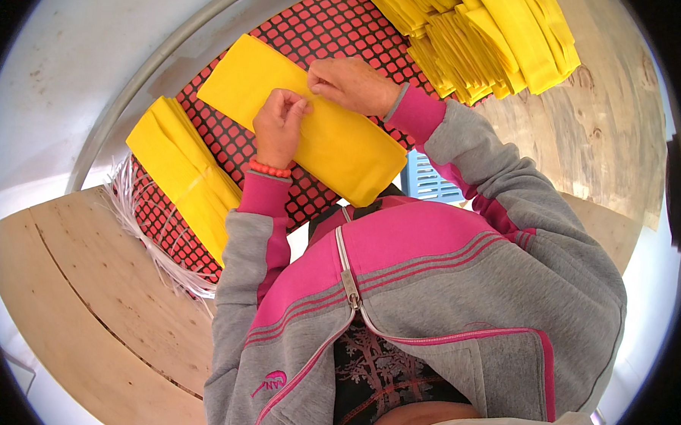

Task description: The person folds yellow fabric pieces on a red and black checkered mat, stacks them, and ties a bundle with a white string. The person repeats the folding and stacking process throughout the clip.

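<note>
A folded yellow cloth bundle lies slantwise in front of me on the red-and-black patterned cover. My left hand rests over its middle, fingers pinched together. Close by, my right hand is curled with its fingertips at the bundle's far edge. What the two hands pinch is too small to make out. Another folded yellow bundle lies left of my left hand, with a faint pale band across it.
Thin white strings hang along the cover's left edge. A large pile of folded yellow cloths stands at the far right, beside a wooden board. A wooden surface lies at the left. Below the cover shows a blue slatted plastic thing.
</note>
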### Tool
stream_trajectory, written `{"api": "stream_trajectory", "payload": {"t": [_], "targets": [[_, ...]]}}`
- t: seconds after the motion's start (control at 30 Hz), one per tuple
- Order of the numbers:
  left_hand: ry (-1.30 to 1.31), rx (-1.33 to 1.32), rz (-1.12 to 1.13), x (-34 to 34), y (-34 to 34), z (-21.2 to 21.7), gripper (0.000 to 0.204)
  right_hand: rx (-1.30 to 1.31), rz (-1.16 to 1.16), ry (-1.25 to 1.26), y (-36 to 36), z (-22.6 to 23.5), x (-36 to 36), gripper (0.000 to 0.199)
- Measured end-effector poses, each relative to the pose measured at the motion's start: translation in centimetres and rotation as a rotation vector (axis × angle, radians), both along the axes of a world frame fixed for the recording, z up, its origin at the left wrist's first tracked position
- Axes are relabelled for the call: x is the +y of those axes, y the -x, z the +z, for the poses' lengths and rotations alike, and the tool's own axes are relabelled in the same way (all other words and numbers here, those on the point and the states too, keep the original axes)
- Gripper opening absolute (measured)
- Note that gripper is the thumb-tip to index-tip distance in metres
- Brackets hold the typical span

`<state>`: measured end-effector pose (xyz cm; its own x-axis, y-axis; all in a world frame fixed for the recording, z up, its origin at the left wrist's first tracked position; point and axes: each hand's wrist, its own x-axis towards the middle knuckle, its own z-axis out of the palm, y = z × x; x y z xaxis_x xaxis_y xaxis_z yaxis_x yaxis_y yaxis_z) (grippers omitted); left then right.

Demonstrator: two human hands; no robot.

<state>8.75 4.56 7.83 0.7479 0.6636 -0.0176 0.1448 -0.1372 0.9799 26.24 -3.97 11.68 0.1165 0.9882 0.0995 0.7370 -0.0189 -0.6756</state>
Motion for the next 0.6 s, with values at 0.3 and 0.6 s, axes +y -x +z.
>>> {"api": "stream_trajectory", "payload": {"t": [0.3, 0.6], "targets": [[0.957, -0.116, -0.096, 2.7, 1.0, -0.6, 0.008, 0.081, -0.11, 0.077, 2.8, -0.5, -3.2, 0.012], [0.143, 0.039, -0.127, 1.4, 0.6, 0.9, 0.005, 0.134, -0.21, 0.024, 1.4, -1.6, -2.9, 0.014]]}}
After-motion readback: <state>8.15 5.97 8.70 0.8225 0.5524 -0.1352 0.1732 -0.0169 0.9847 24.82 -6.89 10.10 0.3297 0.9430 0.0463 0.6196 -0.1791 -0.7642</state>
